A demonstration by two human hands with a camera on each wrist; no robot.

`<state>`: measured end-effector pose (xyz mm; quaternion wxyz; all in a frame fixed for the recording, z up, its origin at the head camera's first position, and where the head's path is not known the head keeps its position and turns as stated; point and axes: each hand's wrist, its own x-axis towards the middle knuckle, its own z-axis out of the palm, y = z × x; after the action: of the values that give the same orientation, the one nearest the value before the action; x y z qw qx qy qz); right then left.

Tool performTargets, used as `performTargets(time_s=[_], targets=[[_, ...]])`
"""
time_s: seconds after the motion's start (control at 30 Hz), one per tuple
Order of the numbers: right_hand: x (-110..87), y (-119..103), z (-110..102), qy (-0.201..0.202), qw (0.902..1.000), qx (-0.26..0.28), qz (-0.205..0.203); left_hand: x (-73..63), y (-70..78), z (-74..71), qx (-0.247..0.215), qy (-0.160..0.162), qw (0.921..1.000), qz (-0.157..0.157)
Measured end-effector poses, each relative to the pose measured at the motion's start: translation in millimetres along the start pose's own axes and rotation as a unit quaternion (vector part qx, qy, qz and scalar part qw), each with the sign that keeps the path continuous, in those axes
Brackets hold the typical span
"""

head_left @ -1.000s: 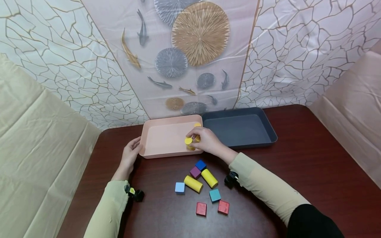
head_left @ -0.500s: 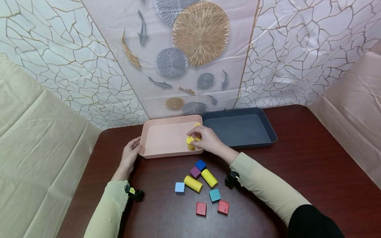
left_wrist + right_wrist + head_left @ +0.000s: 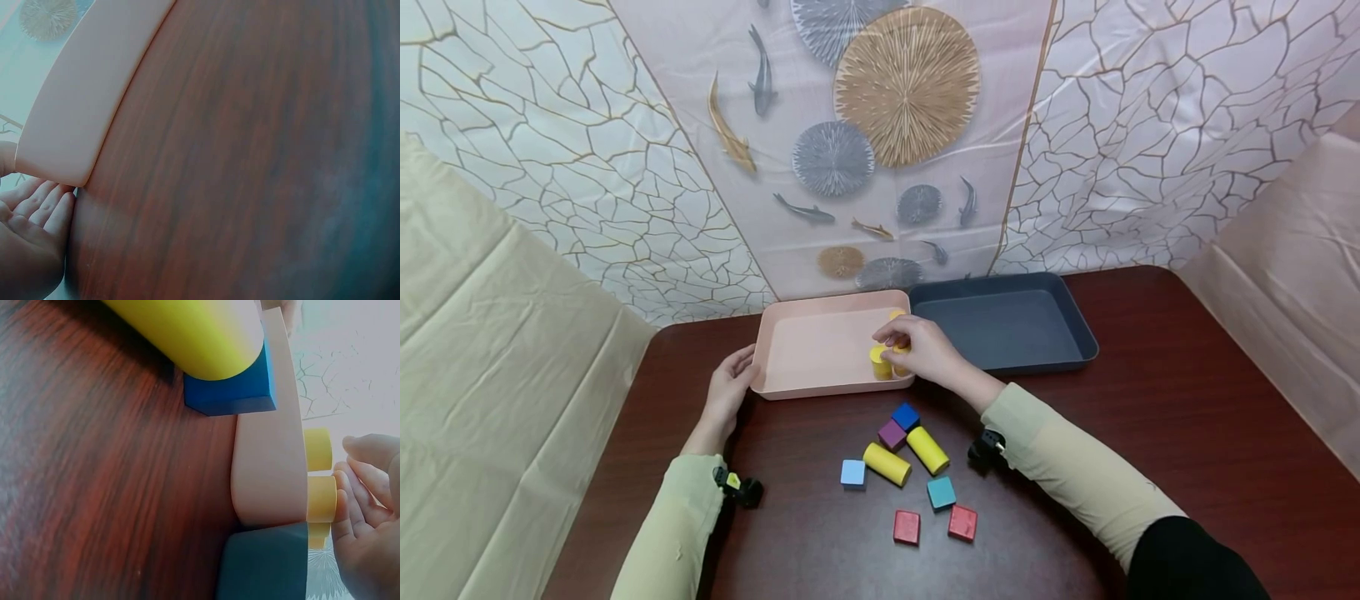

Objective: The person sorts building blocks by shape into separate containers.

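My left hand point(image 3: 727, 392) holds the left edge of the pink tray point(image 3: 805, 350). In the left wrist view the thumb point(image 3: 6, 157) is at the rim and the fingers point(image 3: 47, 206) lie straight against the tray's corner. My right hand point(image 3: 925, 354) is over the tray's right end, beside an upright yellow cylinder point(image 3: 882, 367). In the right wrist view a gap separates thumb and fingers from that cylinder point(image 3: 317, 450); the little finger is close to or touching a second yellow cylinder point(image 3: 322, 500). A third cylinder point(image 3: 897, 315) stands behind, partly hidden.
A dark blue-grey tray point(image 3: 1000, 325) adjoins the pink one on the right. In front on the table lie two yellow cylinders point(image 3: 887, 464) and several cubes: blue point(image 3: 906, 416), purple point(image 3: 892, 435), light blue point(image 3: 853, 474), teal point(image 3: 942, 493) and two red point(image 3: 907, 527).
The front yellow cylinder has shifted slightly right, toward the others, and my right hand has let go of it, rising a little. My left hand has stayed on the tray.
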<state>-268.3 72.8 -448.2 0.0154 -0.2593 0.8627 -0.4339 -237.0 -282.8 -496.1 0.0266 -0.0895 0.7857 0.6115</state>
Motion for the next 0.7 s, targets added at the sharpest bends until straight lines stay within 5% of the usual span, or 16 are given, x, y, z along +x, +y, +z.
performTargets(time_s=[0.7], targets=[[-9.4,-4,-14,0.000,0.9998,-0.007,-0.018,0.1,0.9,-0.8,-0.008,0.000,1.0000,-0.001]])
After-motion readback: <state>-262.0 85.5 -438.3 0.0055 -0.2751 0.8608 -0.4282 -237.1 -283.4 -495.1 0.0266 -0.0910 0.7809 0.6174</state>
